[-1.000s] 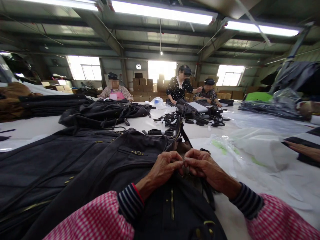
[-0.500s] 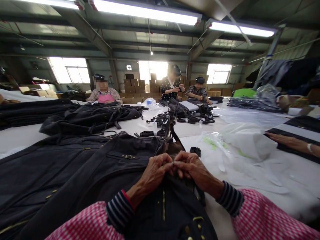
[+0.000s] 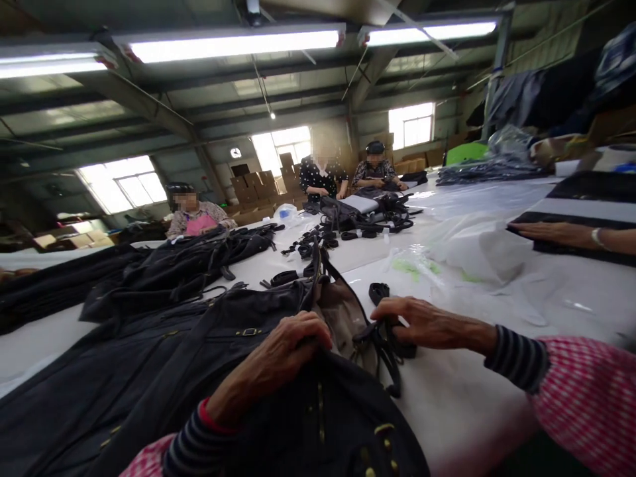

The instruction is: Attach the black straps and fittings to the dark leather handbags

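Note:
A black bag [image 3: 293,404] with brass zips and buckles lies in front of me, its mouth open on a pale brown lining [image 3: 342,311]. My left hand [image 3: 283,354] is closed over the near edge of that mouth, fingertips curled inside. At the bag's right side, my right hand [image 3: 422,322] has its thumb and fingers bent around black straps [image 3: 385,354]; which strap it grips is partly hidden. Just beyond those fingers sits a coiled black strap [image 3: 379,291].
More black bags [image 3: 183,258] are heaped on the left of the white table [image 3: 447,411]. Strap coils and a bag pile [image 3: 358,212] lie ahead. Clear plastic [image 3: 462,248] spreads rightward. A co-worker's hand [image 3: 561,234] rests on dark fabric at right; several people work across the table.
My hands have come apart from their pinch at the bag's edge. The right moved rightward to the straps; the left shifted left, and the bag's mouth gapes wider. The view tilted.

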Tool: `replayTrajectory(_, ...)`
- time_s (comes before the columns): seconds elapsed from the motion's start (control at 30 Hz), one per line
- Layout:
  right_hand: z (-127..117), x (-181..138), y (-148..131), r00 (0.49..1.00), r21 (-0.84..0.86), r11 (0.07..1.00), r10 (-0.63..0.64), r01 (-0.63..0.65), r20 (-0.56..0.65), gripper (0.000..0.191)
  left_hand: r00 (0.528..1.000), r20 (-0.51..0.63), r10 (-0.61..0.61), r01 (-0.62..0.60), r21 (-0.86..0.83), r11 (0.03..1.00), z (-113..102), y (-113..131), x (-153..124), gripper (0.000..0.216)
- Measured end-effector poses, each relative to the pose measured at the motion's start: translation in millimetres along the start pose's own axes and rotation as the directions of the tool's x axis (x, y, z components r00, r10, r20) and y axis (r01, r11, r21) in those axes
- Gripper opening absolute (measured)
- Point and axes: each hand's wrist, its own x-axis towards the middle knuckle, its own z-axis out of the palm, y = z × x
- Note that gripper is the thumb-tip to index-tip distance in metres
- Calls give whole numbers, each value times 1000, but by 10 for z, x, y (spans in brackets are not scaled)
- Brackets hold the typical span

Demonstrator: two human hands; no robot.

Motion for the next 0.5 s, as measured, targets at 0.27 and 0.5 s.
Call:
replayTrajectory(0.27,92,33,121,985,-340,926,-136,164,107,35,974,220,-58,-113,688,717,263,333,105,38)
replayTrajectory(0.5,6,41,283,981,-500,854,-190,142,-46,19,962,261,84,-249,703,666,-178,380,221,19)
